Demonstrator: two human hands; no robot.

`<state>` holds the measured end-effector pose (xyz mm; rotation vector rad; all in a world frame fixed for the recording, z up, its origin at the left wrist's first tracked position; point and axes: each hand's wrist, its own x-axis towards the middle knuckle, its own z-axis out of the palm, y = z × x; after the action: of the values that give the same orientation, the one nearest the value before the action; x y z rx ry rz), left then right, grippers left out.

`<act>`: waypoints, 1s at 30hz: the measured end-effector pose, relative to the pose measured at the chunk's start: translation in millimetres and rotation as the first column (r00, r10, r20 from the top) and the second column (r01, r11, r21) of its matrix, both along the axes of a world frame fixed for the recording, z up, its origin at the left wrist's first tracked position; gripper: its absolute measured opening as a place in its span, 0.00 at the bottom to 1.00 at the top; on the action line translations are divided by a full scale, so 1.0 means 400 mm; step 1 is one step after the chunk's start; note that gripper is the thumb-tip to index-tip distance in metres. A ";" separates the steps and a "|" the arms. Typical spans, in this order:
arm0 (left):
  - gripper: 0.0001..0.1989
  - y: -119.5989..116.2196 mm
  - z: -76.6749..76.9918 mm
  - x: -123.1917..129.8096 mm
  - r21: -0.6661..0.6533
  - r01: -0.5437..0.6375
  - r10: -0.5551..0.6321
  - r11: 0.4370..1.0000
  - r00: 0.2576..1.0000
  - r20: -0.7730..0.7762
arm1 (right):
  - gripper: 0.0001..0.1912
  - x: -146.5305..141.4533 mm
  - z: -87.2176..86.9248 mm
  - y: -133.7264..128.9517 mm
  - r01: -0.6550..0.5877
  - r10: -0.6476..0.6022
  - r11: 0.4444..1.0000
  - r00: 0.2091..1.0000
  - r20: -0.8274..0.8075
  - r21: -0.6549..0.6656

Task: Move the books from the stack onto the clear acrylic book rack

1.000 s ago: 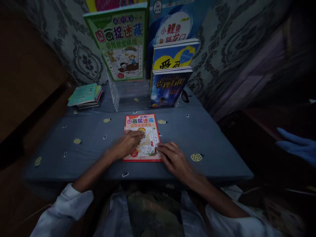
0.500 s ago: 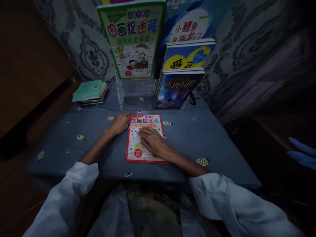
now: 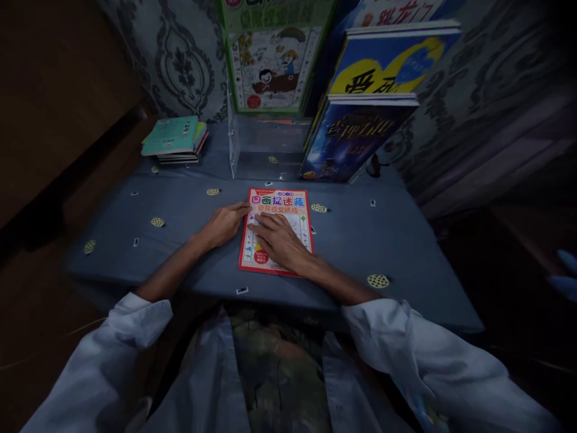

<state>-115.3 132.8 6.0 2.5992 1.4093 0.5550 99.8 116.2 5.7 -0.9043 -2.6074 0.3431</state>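
A red-bordered picture book (image 3: 306, 240) with Chinese lettering lies closed on the blue patterned tablecloth (image 3: 351, 240). Across its cover rests my right hand (image 3: 282, 240), palm down with fingers stretched out; it hides part of the picture. My left hand (image 3: 228, 222) lies at the book's left edge, its extended fingertips touching the upper left side. Neither hand lifts the book, which stays flat near the table's front edge.
Behind the book stands a clear acrylic rack (image 3: 270, 144) holding a green book (image 3: 277, 72), a yellow and blue book (image 3: 387, 57) and a dark blue book (image 3: 356, 138). A stack of thin books (image 3: 174, 138) sits at the back left. Patterned wallpaper (image 3: 184, 60) rises behind.
The view has tilted down and shifted, so the table and rack sit higher in the picture. My right hand stays on the cover and my left hand at the book's edge.
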 end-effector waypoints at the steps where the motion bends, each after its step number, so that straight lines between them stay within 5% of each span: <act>1: 0.20 -0.018 -0.002 -0.003 0.010 0.014 -0.014 1.000 1.000 0.008 | 0.20 0.000 0.000 -0.006 -0.006 0.006 1.000 1.000 0.001 -0.002; 11: 0.23 -0.226 -0.026 -0.022 0.060 0.079 -0.086 0.995 0.989 0.119 | 0.19 0.026 0.001 -0.116 -0.069 0.069 0.998 0.997 -0.030 0.004; 19: 0.29 -0.388 0.003 -0.007 -0.007 0.032 -0.031 0.999 0.994 0.108 | 0.19 0.028 0.000 -0.224 -0.091 0.091 0.996 0.992 -0.086 0.014; 30: 0.31 -0.395 0.003 0.014 0.113 0.075 -0.075 0.991 0.997 -0.010 | 0.25 0.121 -0.029 -0.257 -0.075 0.074 0.997 0.981 -0.181 0.001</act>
<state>-109.7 -25.3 7.3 2.7312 1.3119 0.6350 148.0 13.5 -5.9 -0.7418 -2.4776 0.4326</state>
